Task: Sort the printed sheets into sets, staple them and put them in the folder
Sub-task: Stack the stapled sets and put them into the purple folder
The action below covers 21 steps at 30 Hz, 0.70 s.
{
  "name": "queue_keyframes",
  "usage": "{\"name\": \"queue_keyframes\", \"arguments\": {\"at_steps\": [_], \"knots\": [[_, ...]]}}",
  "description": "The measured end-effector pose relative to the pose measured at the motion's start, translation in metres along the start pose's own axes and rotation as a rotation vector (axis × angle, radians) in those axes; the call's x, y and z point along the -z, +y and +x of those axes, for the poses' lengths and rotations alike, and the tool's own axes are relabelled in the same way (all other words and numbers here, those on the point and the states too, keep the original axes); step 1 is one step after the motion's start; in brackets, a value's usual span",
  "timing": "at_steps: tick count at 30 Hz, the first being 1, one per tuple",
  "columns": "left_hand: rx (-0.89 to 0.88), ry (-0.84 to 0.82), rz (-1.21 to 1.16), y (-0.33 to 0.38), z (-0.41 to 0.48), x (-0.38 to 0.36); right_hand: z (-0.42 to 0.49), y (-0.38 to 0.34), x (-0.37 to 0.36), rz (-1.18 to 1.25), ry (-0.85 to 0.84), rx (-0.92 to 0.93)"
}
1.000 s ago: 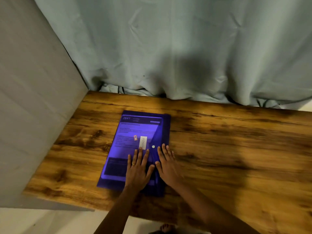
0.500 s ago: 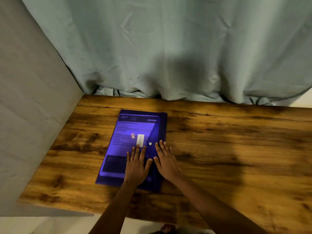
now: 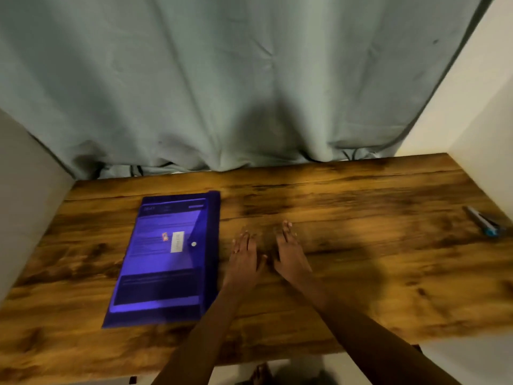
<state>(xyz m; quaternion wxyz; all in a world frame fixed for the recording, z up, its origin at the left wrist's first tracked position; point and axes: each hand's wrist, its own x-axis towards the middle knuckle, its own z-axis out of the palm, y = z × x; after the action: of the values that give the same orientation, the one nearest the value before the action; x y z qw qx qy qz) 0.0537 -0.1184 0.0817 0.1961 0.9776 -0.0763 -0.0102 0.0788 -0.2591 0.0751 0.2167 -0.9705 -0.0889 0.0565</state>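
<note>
Head view, left grip (image 3: pixel 244 259), right grip (image 3: pixel 290 254) flat-fingered on table (image 3: pixel 374 287), folder (image 3: pixel 163 262) just left

Table (image 3: pixel 347 273): wood-grain surface, brown, dull sheen. Folder (image 3: pixel 166 262), left: translucent blue plastic, smooth, glossy; printed paper sheets show through. Curtain (image 3: pixel 222 79), far: grey-green cloth, matt, creased.

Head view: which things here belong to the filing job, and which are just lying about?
Job: blue folder with printed sheets showing through it; left hand and right hand, open over the table to its right.
Lying about: grey-and-blue tool at the far right edge, too blurred to name; curtain behind.
</note>
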Motion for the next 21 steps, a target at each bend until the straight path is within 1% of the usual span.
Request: {"name": "queue_keyframes", "arguments": {"at_steps": [6, 13, 18, 21], "knots": [[-0.040, -0.140, -0.003, 0.077, 0.015, -0.034, -0.023, 0.099, 0.048, 0.041, 0.133, -0.169], [-0.082, -0.251, 0.004, 0.156, 0.032, -0.081, -0.049, 0.229, 0.111, 0.014, 0.229, -0.411], [-0.074, -0.275, -0.029, 0.192, 0.045, -0.107, -0.052, 0.320, 0.153, -0.021, 0.218, -0.596], [-0.051, -0.298, -0.039, 0.202, 0.052, -0.116, -0.050, 0.362, 0.169, 0.009, 0.229, -0.655]]}}
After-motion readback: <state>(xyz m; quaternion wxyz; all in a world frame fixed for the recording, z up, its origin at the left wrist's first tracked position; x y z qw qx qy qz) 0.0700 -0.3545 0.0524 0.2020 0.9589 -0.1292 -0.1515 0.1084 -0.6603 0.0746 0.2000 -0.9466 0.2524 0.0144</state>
